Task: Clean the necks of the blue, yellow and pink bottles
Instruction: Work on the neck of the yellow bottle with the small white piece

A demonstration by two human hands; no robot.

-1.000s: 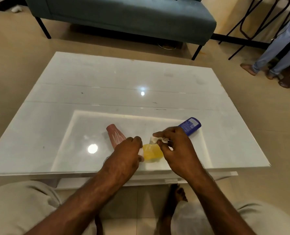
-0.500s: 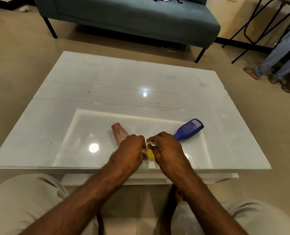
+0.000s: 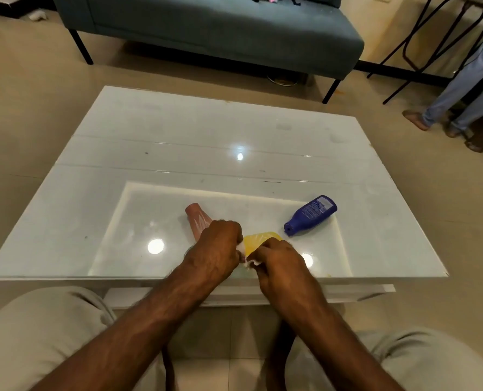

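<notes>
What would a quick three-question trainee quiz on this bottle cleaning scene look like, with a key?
1. True or false: the blue bottle stands upright.
2. Which bottle do both hands work on? A pink B yellow C blue
3. Fill in: the pink bottle lies partly behind the ___ hand.

Key: 1 false, it lies on the white table. 2 B, the yellow bottle, between left hand and right hand; a white wipe shows between them. 3 left.

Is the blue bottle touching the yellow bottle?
Apart. The head view shows bare white table between the blue bottle, lying on its side, and the yellow bottle between the hands.
</notes>
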